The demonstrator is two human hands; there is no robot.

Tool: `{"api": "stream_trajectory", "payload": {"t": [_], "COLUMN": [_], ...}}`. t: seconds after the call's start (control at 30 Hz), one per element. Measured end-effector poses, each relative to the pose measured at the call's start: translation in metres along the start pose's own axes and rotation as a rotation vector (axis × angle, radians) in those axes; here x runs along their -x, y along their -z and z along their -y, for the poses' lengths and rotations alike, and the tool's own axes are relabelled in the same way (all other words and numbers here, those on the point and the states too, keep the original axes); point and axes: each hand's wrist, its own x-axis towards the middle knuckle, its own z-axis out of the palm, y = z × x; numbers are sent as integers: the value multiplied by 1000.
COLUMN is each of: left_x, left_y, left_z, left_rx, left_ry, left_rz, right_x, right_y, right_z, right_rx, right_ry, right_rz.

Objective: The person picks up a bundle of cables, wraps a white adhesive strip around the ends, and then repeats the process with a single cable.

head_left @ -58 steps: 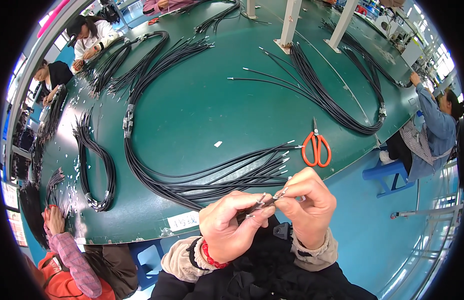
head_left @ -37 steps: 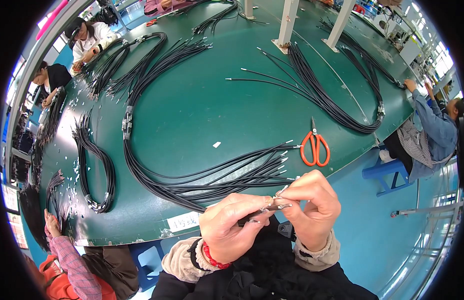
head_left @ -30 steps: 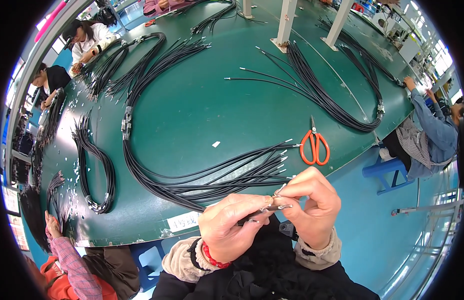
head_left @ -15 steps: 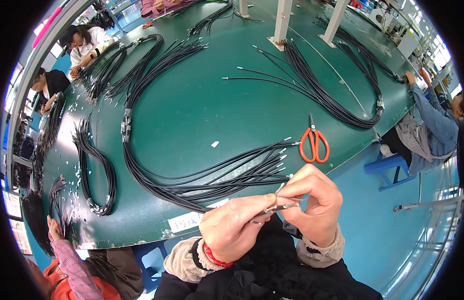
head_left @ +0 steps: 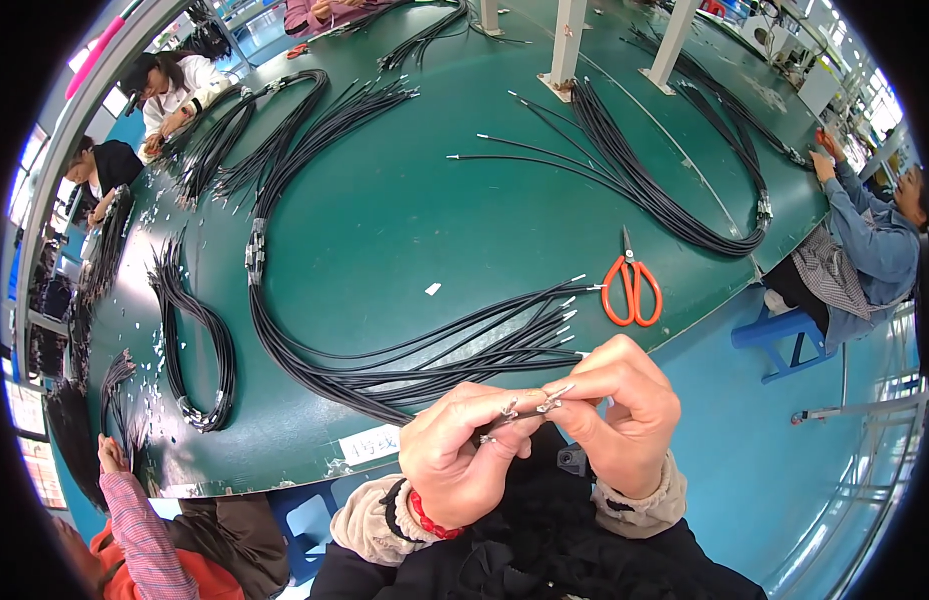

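Across most of the frame curves a glossy green tabletop, blue floor at lower right. At lower centre, the left hand and right hand pinch dark wire ends between thumb and forefinger, long axis slanting upward to the right, one metal tip pointing upper right.

Dark, silvery-ended pieces, black cables, green table, orange-handled scissors (grey blades), checked cloth.
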Motion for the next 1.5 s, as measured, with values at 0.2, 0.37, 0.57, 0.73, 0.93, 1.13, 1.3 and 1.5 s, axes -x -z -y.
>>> {"api": "stream_trajectory", "payload": {"t": [0.2,0.37,0.57,0.73,0.93,1.13,1.3,1.5], "left_x": [2,7,6,-4,4,3,-6,-3], "left_y": [2,-1,1,6,2,-2,3,14], "left_z": [0,-1,-5,2,-3,-8,-8,-9], "left_rx": [18,144,169,-261,-120,12,10,-396], "left_ry": [9,50,115,-237,-26,90,76,-231], "left_rz": [-11,-68,-87,-4,-54,-60,-26,19], "right_x": [-1,-2,-2,0,1,-3,-7,-3], "right_y": [-6,-10,-9,-10,-10,-3,2,-5], "right_z": [-4,-6,-7,-2,-5,-6,-5,-2], "right_rx": [4,-106,-128,-90,-39,2,-4,25], "right_ry": [109,32,34,-20,17,82,134,151], "right_rz": [-29,-8,46,-11,-39,-10,29,22]}}
